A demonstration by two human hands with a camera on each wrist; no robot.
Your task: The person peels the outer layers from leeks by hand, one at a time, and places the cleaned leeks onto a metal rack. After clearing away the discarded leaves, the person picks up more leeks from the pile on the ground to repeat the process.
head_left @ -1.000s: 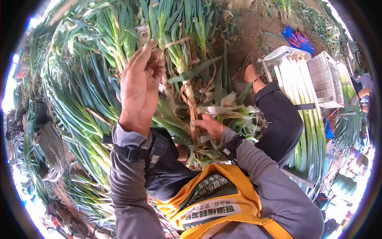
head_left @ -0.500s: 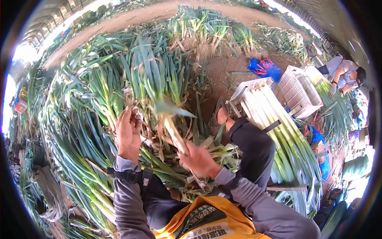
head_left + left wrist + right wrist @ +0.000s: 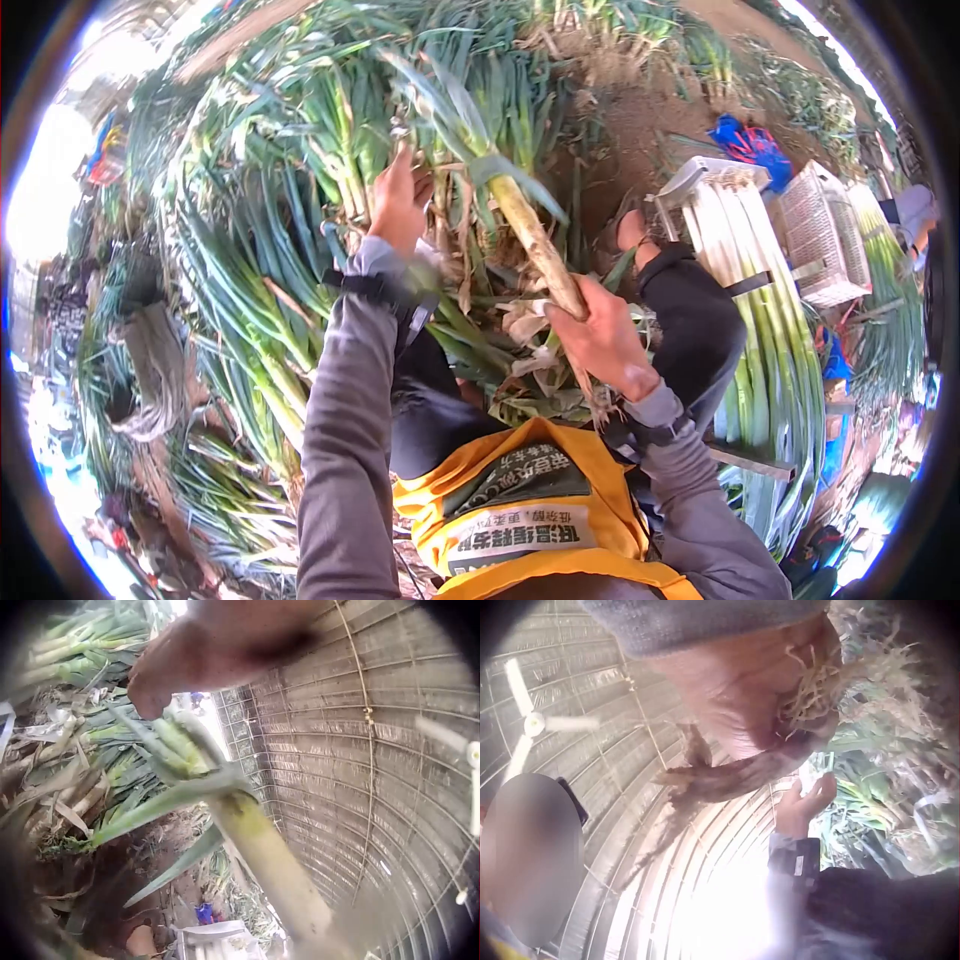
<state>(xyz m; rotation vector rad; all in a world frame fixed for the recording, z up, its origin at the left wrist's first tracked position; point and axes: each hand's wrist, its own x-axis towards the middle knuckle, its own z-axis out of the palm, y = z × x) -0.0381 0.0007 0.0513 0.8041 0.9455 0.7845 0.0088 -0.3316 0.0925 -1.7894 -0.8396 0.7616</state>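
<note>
My right hand (image 3: 605,335) grips the lower end of a large green onion (image 3: 532,235). Its pale stem slants up and away to the left, toward the blue-green leaves. Stringy roots (image 3: 810,694) show beside this hand's fingers in the right wrist view, and a dry brown strip of skin (image 3: 727,776) hangs there too. My left hand (image 3: 402,205) is raised left of the stem, in front of the heaped green onions (image 3: 250,260). Its fingers are loosely bent, with nothing seen in them; the right wrist view shows them spread.
On the right, peeled green onions (image 3: 745,270) lie strapped together in a white crate frame (image 3: 705,170). A second white basket (image 3: 825,230) and a blue-and-red bundle (image 3: 750,150) stand near it. Another person (image 3: 912,215) works at the far right. Loose peelings (image 3: 520,370) lie between my legs.
My right hand has taken a green onion from the heap and brought it right and nearer to me, its leaves swinging up. My left hand stays raised at the left, its fingers still loose.
</note>
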